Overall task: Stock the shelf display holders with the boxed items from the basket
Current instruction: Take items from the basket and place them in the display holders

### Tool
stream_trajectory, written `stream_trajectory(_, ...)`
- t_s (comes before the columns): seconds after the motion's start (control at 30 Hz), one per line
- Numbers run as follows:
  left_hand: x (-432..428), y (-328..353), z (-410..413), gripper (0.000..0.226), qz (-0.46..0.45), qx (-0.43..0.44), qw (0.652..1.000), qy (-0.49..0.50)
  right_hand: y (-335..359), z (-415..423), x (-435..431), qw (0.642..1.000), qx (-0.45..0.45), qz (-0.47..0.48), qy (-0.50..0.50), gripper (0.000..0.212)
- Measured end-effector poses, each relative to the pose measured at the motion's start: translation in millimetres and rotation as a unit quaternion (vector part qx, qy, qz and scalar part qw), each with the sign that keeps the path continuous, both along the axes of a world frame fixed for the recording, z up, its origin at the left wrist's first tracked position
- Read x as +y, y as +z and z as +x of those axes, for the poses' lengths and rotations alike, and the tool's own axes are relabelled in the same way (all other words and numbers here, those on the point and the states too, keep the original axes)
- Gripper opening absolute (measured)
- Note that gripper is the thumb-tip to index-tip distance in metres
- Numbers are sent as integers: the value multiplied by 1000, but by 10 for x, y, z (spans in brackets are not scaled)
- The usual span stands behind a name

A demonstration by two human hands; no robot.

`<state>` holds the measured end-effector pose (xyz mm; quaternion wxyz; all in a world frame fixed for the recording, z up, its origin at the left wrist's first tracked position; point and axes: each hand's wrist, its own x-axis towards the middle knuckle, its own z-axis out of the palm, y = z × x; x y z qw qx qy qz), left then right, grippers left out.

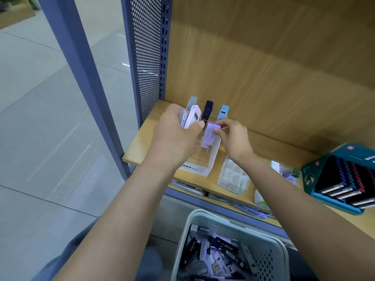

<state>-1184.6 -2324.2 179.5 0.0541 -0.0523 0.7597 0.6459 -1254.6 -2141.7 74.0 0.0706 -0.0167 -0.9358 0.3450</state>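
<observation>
A clear display holder (209,157) with a white label stands at the left end of the wooden shelf (140,147). A dark box (208,110), a light blue box (223,112) and a pale box (192,102) stand upright in its back slots. My left hand (174,132) grips a small stack of boxes, the outer one pale pink (193,116), above the holder. My right hand (233,136) pinches a lilac box (209,134) and holds it in a front slot. The grey basket (269,258) below holds several boxed items.
A white divided holder (233,177) stands right of the clear one. A teal display case (341,177) of dark boxes sits at the right. The blue perforated shelf side (145,57) rises on the left. Packets lie along the shelf below.
</observation>
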Motion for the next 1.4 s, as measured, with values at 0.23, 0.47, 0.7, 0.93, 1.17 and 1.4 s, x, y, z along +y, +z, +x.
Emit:
stream_trajectory(0.23, -60, 40, -7, 15, 13, 2, 1000, 1, 86, -35, -67, 1000, -12, 14, 23, 14)
stream_trajectory(0.47, -5, 58, -11, 9, 13, 6, 1000, 6, -5, 10, -76, 984, -20, 175, 40, 11)
stream_trajectory(0.7, 74, 74, -4, 11, 20, -12, 999, -23, 30, -28, -152, 979, -38, 202, 12, 28)
stream_trajectory(0.93, 106, -6, 16, 13, -61, -43, 992, -103, 682, 417, -339, 948, -116, -296, 32, 41)
stream_trajectory(1.17, 263, -22, 172, 18, -141, -51, 968, -199, 1018, 913, -58, 885, -297, -350, 84, 30)
stream_trajectory(1.4, 419, 105, 249, 42, -3, -154, 973, -174, 1043, 1019, 278, 878, -123, -463, 12, 15)
